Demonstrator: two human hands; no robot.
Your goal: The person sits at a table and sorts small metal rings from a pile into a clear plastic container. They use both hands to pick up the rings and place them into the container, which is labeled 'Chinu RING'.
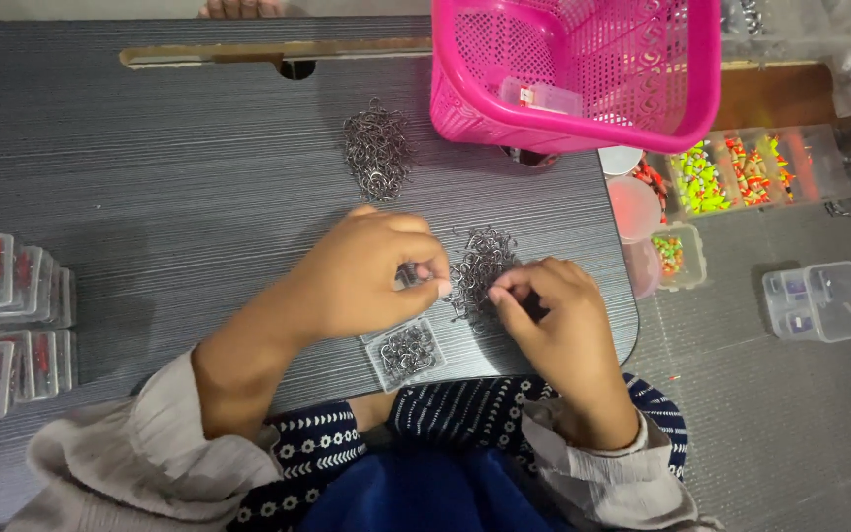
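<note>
My left hand (pixel 366 276) hovers over a dark striped lap table (pixel 150 197), fingers pinched on a few small metal hooks just above a small clear plastic box (pixel 406 355) that holds several hooks. My right hand (pixel 554 315) is pinched at the edge of a loose pile of hooks (pixel 480 266) in the middle of the table. A second pile of hooks (pixel 376 148) lies farther back, near the pink basket.
A pink perforated basket (pixel 583 69) stands at the back right edge of the table. Clear compartment boxes of bright coloured beads (pixel 741 172) and an empty clear box (pixel 819 300) lie on the floor at the right. Stacked small packaged boxes (pixel 2 325) sit at the left.
</note>
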